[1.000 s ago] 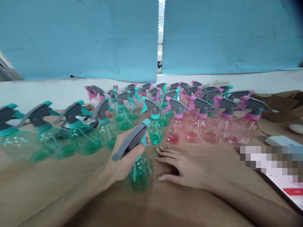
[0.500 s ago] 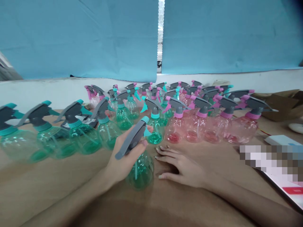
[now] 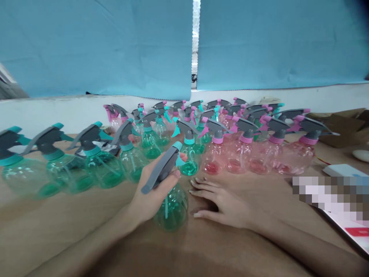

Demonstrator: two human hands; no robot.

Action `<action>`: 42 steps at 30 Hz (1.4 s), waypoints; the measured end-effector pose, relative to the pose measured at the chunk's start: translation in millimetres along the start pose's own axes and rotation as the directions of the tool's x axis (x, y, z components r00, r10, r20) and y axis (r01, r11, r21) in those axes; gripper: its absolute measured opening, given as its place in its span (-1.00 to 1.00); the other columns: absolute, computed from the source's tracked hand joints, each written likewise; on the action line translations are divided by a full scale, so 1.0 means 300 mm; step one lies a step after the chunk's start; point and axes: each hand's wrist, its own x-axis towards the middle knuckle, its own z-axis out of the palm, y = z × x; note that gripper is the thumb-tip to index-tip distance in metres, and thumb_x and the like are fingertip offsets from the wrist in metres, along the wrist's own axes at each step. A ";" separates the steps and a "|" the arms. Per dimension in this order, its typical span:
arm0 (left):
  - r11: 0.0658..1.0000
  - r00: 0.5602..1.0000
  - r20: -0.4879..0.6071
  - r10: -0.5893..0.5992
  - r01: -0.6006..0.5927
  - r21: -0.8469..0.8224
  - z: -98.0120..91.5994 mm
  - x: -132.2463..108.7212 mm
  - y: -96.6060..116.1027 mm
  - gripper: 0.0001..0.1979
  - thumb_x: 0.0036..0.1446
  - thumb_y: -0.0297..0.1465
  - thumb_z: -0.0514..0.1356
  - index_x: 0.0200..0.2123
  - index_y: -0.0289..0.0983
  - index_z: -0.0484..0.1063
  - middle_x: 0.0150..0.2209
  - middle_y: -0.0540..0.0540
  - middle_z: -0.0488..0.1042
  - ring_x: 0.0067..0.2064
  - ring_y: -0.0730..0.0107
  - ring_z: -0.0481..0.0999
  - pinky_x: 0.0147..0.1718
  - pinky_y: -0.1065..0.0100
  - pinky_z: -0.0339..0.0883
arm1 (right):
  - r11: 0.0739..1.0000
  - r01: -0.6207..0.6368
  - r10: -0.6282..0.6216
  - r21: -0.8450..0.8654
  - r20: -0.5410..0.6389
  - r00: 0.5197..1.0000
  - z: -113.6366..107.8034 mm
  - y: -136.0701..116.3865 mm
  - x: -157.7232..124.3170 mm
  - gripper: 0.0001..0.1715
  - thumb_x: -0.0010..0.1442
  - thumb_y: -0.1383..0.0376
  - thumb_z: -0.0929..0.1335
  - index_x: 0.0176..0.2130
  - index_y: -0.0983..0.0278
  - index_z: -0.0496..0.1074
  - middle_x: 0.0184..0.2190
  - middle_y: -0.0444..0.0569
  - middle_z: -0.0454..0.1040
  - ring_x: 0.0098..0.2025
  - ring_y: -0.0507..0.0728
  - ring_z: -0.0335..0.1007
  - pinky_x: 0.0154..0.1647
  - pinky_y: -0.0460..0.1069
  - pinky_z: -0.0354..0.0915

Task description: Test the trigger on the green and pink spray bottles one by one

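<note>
My left hand (image 3: 150, 194) grips the neck of a green spray bottle (image 3: 172, 209) with a grey and teal trigger head (image 3: 161, 167). The bottle stands tilted on the brown table (image 3: 57, 227), its nozzle pointing away from me. My right hand (image 3: 221, 202) lies flat on the table just right of that bottle, fingers stretched out and pointing left, with nothing in it.
Behind my hands stand several green spray bottles (image 3: 100, 167) on the left and several pink ones (image 3: 245, 156) on the right. A white box (image 3: 341, 171) and a pale oval object (image 3: 360, 155) lie at the right edge. A white ledge and blue sheets close the back.
My left hand has shifted its grip and nudged the green bottle slightly right and more upright. The right hand has stayed flat in place.
</note>
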 end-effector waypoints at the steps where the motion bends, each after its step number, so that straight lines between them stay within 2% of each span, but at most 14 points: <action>1: 1.000 1.000 0.003 0.001 -0.001 -0.004 0.000 0.001 0.002 -0.80 0.10 -0.31 0.12 -0.17 -0.10 0.40 -0.52 0.03 0.40 -0.43 0.30 0.44 -0.53 0.35 0.25 | 1.000 -0.002 0.002 0.000 -0.001 1.000 0.001 0.000 0.000 -0.26 0.15 -0.10 0.24 0.18 0.23 0.20 0.23 0.00 0.12 0.28 0.20 -0.05 0.26 0.17 -0.05; 10: 0.999 1.000 -0.025 0.011 -0.010 0.032 -0.002 0.001 0.006 -0.81 0.07 -0.30 0.13 -0.21 -0.11 0.42 -0.52 0.03 0.40 -0.51 0.36 0.39 -0.58 0.36 0.23 | 1.000 0.004 -0.004 0.012 -0.012 1.000 0.008 0.010 0.001 -0.27 0.14 -0.09 0.26 0.18 0.20 0.20 0.23 -0.01 0.12 0.27 0.20 -0.04 0.26 0.18 -0.05; 19: 0.999 0.999 0.040 -0.011 0.013 -0.052 -0.005 0.004 0.021 -0.75 0.10 -0.31 0.09 -0.11 -0.10 0.37 -0.55 0.08 0.34 -0.51 0.36 0.37 -0.48 0.33 0.25 | 1.000 -0.018 0.018 -0.004 0.002 1.000 0.006 0.005 -0.001 -0.26 0.14 -0.11 0.24 0.17 0.21 0.22 0.23 -0.01 0.13 0.27 0.19 -0.04 0.26 0.16 -0.06; 24: 0.999 0.998 0.062 0.002 0.000 -0.034 -0.015 0.010 0.030 -0.88 0.08 -0.36 0.07 -0.30 -0.14 0.37 -0.54 0.10 0.34 -0.51 0.40 0.33 -0.44 0.35 0.25 | 1.000 -0.012 0.012 -0.009 -0.001 1.000 0.009 0.009 -0.001 -0.27 0.14 -0.11 0.24 0.18 0.20 0.21 0.24 -0.02 0.12 0.27 0.19 -0.05 0.26 0.16 -0.05; 30: 0.998 0.997 0.049 0.064 -0.063 -0.031 -0.019 0.010 0.011 -0.91 0.09 -0.38 0.08 -0.42 -0.21 0.34 -0.39 0.04 0.41 -0.35 0.39 0.39 -0.34 0.37 0.26 | 1.000 0.002 -0.002 -0.013 0.001 1.000 0.015 0.017 -0.002 -0.28 0.15 -0.09 0.25 0.18 0.19 0.20 0.24 -0.03 0.12 0.27 0.20 -0.04 0.26 0.18 -0.05; 33: 0.998 0.997 0.046 0.068 -0.068 -0.010 -0.018 0.005 0.020 -0.89 0.11 -0.35 0.08 -0.31 -0.19 0.37 -0.44 0.04 0.39 -0.41 0.40 0.35 -0.40 0.36 0.25 | 1.000 0.010 -0.010 -0.012 -0.016 1.000 0.014 0.013 -0.003 -0.28 0.15 -0.08 0.25 0.18 0.20 0.20 0.24 -0.02 0.12 0.27 0.21 -0.04 0.26 0.18 -0.05; 37: 0.999 0.999 -0.023 0.036 -0.035 0.037 -0.009 -0.004 0.045 -0.75 0.13 -0.31 0.06 -0.10 -0.12 0.37 -0.53 0.06 0.31 -0.52 0.39 0.27 -0.52 0.35 0.21 | 0.999 0.031 -0.031 -0.012 -0.044 0.999 0.009 -0.002 -0.007 -0.30 0.16 -0.07 0.26 0.17 0.23 0.22 0.21 0.03 0.17 0.26 0.21 0.01 0.24 0.18 -0.02; 42: 1.000 0.999 -0.041 0.028 -0.027 0.016 0.004 -0.008 0.037 -0.71 0.15 -0.30 0.06 -0.05 -0.15 0.36 -0.51 0.01 0.35 -0.49 0.35 0.33 -0.49 0.33 0.27 | 0.999 -0.024 0.027 0.022 -0.149 0.989 -0.009 -0.047 -0.007 -0.34 0.13 -0.05 0.29 0.12 0.22 0.25 0.08 0.05 0.36 0.10 0.22 0.27 0.09 0.17 0.20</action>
